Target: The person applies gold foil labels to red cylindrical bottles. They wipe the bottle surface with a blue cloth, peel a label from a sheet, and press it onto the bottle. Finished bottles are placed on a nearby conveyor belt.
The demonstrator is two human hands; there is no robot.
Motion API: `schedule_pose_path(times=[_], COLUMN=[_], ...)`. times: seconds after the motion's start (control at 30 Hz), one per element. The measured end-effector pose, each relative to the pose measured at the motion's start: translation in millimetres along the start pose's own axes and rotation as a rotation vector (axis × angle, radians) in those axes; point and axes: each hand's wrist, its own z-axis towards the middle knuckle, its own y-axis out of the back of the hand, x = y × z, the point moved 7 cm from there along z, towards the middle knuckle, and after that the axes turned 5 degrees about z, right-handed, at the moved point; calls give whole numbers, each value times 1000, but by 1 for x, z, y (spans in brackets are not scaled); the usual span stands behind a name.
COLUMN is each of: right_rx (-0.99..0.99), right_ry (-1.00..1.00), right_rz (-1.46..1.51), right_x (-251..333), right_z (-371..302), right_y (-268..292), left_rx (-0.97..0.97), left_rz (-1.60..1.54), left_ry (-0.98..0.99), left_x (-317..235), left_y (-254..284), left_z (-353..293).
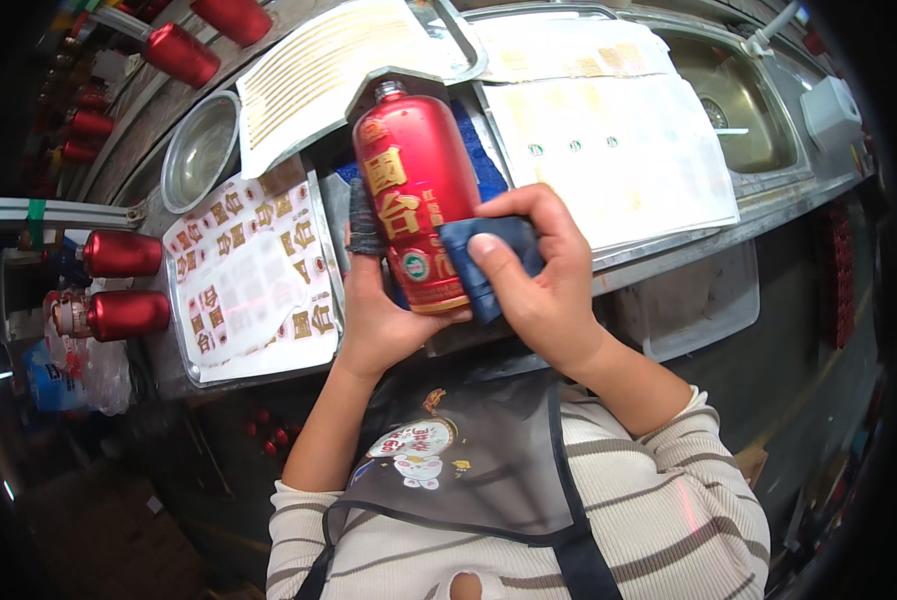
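A glossy red bottle (424, 150) with gold characters and a small green round mark stands tilted in front of me, its metal-coloured neck pointing away. My left hand (379, 310) grips it from the left and below, with dark wrapping around a finger. In my right hand (549, 290) a folded blue cloth (489, 255) is pinched between thumb and fingers and pressed against the bottle's lower right side. Part of the bottle's front lies hidden behind the cloth. Beneath the bottle a blue cloth or mat (481, 150) shows at its edges.
Left of the bottle lies a tray (194, 340) with sheets of gold and red decals. A metal bowl (201, 150) sits behind it. Decal sheets (619, 170) cover the right side, beside a sink (769, 150). Red bottles (124, 254) lie along the left rail. A plastic bin (689, 300) is under the counter.
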Motion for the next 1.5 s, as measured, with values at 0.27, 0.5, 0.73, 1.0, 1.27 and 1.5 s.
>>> schedule_pose_path(times=[0.27, 0.5, 0.73, 1.0, 1.27, 1.5], right_rx=[-79, -97, -74, -125, -108, -104], right_ry=[-302, -224, -313, -148, -55, -21], right_rz=[160, -67, 219, 38, -69, -83], right_x=[-45, -30, -23, -4, -1, 0], right_z=[-2, -2, -3, -13, -18, -19], right_y=[25, 33, 44, 34, 25, 26], left_rx=[-6, -94, -192, -149, -153, -144], left_rz=[18, 82, 615, -462, -479, -420], left_ry=[-73, -145, -442, 48, -2, -46], left_x=[-10, -40, -71, -32, -32, -30], left_y=[8, 15, 3, 2, 2, 2], left_z=[0, -1, -7, 4, 4, 5])
